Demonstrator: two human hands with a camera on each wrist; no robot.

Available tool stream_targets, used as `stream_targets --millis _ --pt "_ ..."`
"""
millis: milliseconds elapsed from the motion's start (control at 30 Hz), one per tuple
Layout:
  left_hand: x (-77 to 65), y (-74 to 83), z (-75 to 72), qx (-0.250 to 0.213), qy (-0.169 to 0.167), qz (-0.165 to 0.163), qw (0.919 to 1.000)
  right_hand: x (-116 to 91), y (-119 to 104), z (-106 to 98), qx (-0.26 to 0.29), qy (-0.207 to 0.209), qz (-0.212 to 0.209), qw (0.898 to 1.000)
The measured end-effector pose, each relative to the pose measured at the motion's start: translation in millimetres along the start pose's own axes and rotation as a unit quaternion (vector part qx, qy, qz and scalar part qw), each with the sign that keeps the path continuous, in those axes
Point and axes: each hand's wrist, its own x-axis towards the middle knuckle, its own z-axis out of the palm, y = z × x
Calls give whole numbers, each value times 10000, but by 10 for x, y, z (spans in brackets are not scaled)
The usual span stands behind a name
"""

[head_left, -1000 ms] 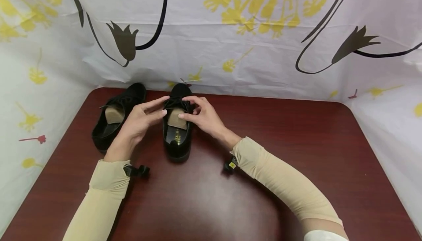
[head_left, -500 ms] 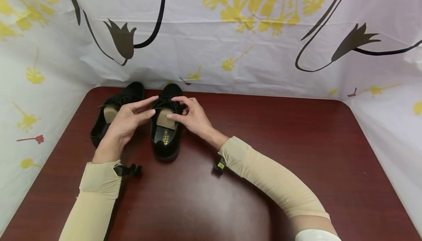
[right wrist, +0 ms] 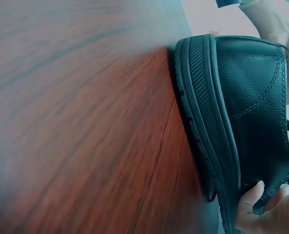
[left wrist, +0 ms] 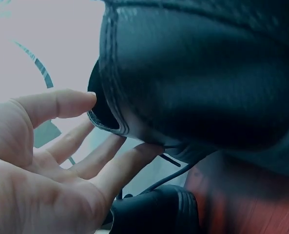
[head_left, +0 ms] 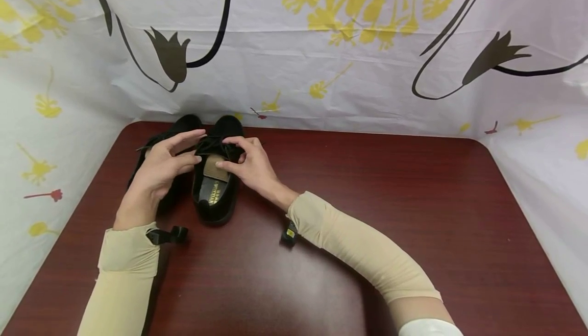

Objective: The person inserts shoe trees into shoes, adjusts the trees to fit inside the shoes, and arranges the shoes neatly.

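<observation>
A black lace-up shoe stands on the table between my hands, its toe toward the cloth backdrop. My right hand grips its right side, thumb at the opening and other fingers along the outside, as the right wrist view shows on the dark leather. At the opposite side, my left hand touches the rim with a fairly straight thumb and fingers. A beige insert block sits inside the shoe. The matching shoe lies close on the left, largely hidden behind my left hand.
The glossy reddish-brown table has rounded back corners. A white cloth with yellow and dark flower prints hangs behind and at both sides, close beyond the shoe toes. Dark camera mounts stick out at both wrists.
Both hands have moved left together with the right-hand shoe, which has come right up beside the other shoe. My left hand now covers more of that other shoe.
</observation>
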Motion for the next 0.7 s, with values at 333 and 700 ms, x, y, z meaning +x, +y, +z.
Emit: stream_targets --millis 333,700 --pt "-20 -9 -119 -568 48 232 9981 29 -84 150 -10 3 55 10000" --pt "-71 53 -172 477 -7 -84 9988 -2 -115 283 -33 34 123 9999"
